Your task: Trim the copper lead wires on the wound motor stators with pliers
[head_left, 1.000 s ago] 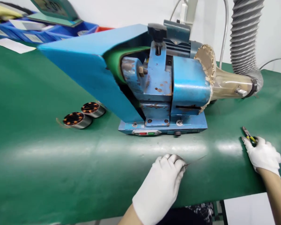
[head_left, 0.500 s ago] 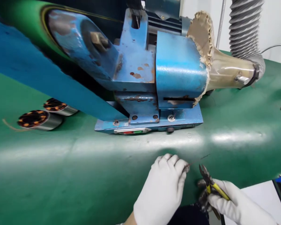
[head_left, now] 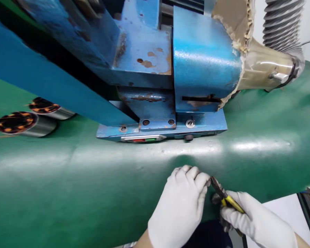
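While the near edge of the green tabletop is being overlapped by a white sheet, two gloved hands are being held above the surface. The left hand is being kept curled, back upward, fingertips bunched — whether anything is being pinched cannot be told. By the right hand, closed around the yellow-and-black handles, the cutters are being gripped, their tips being pointed right at the left fingertips; whether the blades are being parted is unclear. Beyond the hands, a blue machine is being supported by the tabletop, its red and green buttons facing the person. Two wound metal cores are resting side by side at left. Farther back, a translucent cone is being joined to a grey ribbed hose.
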Available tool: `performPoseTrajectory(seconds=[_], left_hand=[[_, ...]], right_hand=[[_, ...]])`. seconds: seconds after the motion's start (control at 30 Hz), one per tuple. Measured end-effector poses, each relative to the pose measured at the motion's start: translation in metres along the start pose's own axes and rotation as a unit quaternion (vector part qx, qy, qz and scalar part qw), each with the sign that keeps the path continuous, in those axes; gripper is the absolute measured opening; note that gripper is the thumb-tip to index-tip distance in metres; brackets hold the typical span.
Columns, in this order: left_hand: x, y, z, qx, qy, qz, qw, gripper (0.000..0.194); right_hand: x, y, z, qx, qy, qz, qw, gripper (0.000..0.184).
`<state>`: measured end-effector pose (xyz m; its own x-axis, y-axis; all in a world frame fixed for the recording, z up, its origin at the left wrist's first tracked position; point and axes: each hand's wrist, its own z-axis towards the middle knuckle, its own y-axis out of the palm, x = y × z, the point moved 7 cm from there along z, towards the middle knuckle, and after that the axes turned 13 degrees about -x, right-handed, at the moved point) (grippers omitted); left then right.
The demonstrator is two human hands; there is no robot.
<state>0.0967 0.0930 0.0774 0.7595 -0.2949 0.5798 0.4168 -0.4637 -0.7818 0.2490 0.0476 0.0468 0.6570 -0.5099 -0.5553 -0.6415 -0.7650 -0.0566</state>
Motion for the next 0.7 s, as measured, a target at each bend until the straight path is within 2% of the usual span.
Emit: performPoseTrajectory(seconds=[0.27, 0.47, 0.53, 0.6, 0.7], left_hand=[[0.0, 0.003, 0.001, -0.019, 0.0, 0.015, 1.0, 0.022], [0.001, 0.001, 0.002, -0.02, 0.006, 0.028, 0.999, 0.023], [0.001, 0.001, 0.002, -0.017, 0.009, 0.029, 0.999, 0.022], [0.0, 0.001, 0.001, -0.01, 0.013, 0.033, 0.999, 0.022], [-0.008, -0.001, 0.0, 0.021, 0.006, 0.038, 0.999, 0.024]], right_hand=[[-0.006, 0.005, 0.005, 0.012, -0.012, 0.056, 0.998, 0.037], [-0.003, 0.004, 0.01, 0.064, -0.066, 0.178, 0.98, 0.04], [-0.001, 0.004, 0.008, 0.05, -0.095, 0.243, 0.964, 0.038], [-0.002, 0.006, 0.008, 0.009, -0.136, 0.327, 0.935, 0.03], [-0.013, 0.006, 0.013, -0.05, -0.231, 0.457, 0.857, 0.021]])
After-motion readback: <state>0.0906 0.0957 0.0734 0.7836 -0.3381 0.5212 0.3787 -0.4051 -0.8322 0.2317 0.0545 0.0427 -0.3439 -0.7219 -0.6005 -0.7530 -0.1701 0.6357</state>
